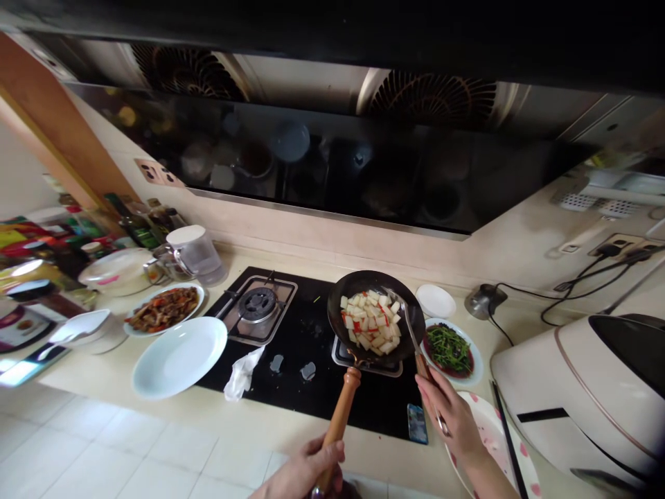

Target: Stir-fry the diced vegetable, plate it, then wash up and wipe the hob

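A dark wok (337, 294) sits over the right burner, holding pale cut pieces (370, 320) with bits of red. My left hand (314, 466) is wrapped round the end of its wooden handle (340, 412). In my right hand (447, 409) is the wooden grip of a metal spatula (414, 329), whose head reaches into the wok at its right side, partly hidden among the food. Just right of the wok is a plate of green vegetables (449, 352) in dark sauce.
An empty white oval plate (179, 357), a plate of cooked food (165, 309) and a crumpled tissue (243, 374) lie left. Bottles (136, 225) and a jug (196, 255) stand behind. A white appliance (587, 388), chopsticks (508, 436) and a spotted plate (527, 461) are right; the range hood (312, 166) hangs above.
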A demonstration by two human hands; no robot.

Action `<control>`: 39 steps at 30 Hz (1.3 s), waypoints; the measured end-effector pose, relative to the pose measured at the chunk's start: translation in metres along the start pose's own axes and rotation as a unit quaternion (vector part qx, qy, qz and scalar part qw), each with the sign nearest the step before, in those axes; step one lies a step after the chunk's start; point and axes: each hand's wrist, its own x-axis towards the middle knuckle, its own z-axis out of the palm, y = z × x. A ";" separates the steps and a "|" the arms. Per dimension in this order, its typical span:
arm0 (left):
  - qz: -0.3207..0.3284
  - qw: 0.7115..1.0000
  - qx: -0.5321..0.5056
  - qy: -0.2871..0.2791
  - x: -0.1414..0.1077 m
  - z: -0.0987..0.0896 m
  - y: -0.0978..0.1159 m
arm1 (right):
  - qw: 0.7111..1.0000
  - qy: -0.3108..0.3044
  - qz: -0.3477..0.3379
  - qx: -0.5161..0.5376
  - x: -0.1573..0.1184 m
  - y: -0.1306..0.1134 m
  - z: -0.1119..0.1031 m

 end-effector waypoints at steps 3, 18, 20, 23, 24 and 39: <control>0.004 1.000 0.005 0.001 0.001 0.000 -0.002 | 0.999 0.021 -0.023 -0.013 0.007 -0.001 -0.008; -0.013 0.999 0.029 0.018 -0.002 0.011 0.005 | 0.989 0.047 0.083 0.111 0.126 0.005 -0.016; -0.008 0.999 0.028 0.021 -0.004 0.012 0.006 | 0.994 0.014 0.052 0.093 0.129 0.006 -0.016; -0.018 0.999 0.020 0.019 -0.009 0.016 0.010 | 0.993 -0.014 0.050 0.105 0.128 0.003 -0.019; -0.023 0.999 0.015 0.019 -0.011 0.017 0.012 | 0.992 -0.030 0.048 0.110 0.128 0.001 -0.025; -0.046 0.999 0.002 0.006 -0.014 0.018 0.017 | 0.944 -0.320 -0.018 0.080 0.132 -0.016 -0.145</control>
